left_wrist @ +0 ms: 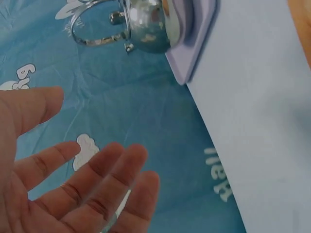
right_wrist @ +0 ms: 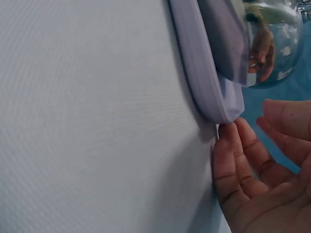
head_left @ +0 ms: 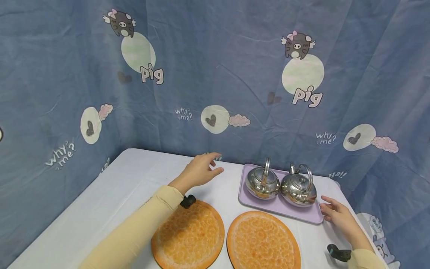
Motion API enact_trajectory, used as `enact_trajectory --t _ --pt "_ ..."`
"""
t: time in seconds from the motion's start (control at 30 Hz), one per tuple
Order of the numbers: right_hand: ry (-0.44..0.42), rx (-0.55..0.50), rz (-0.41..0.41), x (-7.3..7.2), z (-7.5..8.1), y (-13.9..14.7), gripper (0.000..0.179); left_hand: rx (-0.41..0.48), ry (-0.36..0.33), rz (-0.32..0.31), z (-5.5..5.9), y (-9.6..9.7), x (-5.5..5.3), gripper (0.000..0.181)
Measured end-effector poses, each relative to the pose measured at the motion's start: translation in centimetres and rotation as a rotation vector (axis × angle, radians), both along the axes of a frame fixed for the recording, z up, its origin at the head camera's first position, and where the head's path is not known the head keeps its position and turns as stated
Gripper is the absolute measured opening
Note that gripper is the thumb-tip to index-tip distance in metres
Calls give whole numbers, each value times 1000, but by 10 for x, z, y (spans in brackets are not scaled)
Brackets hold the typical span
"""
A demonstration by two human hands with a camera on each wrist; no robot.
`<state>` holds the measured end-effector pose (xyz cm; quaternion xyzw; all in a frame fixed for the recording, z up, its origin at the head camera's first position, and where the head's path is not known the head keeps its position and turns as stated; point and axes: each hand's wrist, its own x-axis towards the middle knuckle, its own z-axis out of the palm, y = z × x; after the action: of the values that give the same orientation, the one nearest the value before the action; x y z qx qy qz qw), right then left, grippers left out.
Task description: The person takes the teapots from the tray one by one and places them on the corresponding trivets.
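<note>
Two shiny metal kettles, the left kettle (head_left: 262, 183) and the right kettle (head_left: 299, 189), stand side by side on a lilac rectangular tray (head_left: 282, 210). My left hand (head_left: 201, 170) hovers left of the tray, apart from it, with fingers spread and nothing held. In the left wrist view that hand (left_wrist: 82, 189) shows its loosely bent fingers, with a kettle (left_wrist: 148, 24) beyond. At the tray's right end is my right hand (head_left: 339, 218), thumb raised away. In the right wrist view its fingertips (right_wrist: 227, 131) are at the tray's corner, seemingly touching it.
Two round orange mats, a left mat (head_left: 189, 237) and a right mat (head_left: 263, 241), lie on the white tabletop (head_left: 144, 168) nearer me. A blue printed curtain (head_left: 201, 56) hangs behind and beside the table.
</note>
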<state>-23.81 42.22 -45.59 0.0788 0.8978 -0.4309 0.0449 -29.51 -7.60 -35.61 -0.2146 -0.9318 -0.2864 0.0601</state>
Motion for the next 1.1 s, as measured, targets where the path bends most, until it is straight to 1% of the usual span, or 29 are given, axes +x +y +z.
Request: enact_trajectory --t 0.13,0.23,0.33,0.53,0.8,0.93,1.1 --pt "2 9 7 -2 -7 4 60 29 -8 -49 0 13 -7 49" --pt "3 3 11 -4 -12 7 58 60 -30 -87 0 23 -11 47" --pt "1 -26 8 -5 -15 9 59 87 -57 -118 1 32 -14 46" --pt "-7 -95 18 -6 -17 13 62 131 -104 -161 4 52 -23 44" --pt "9 -107 66 -6 -19 15 61 262 -260 -195 1 77 -32 44" --pt "13 -91 89 -6 -19 14 59 337 -332 -203 3 89 -33 44" --pt "-7 -68 80 -6 -19 13 58 410 -410 -221 3 104 -33 45"
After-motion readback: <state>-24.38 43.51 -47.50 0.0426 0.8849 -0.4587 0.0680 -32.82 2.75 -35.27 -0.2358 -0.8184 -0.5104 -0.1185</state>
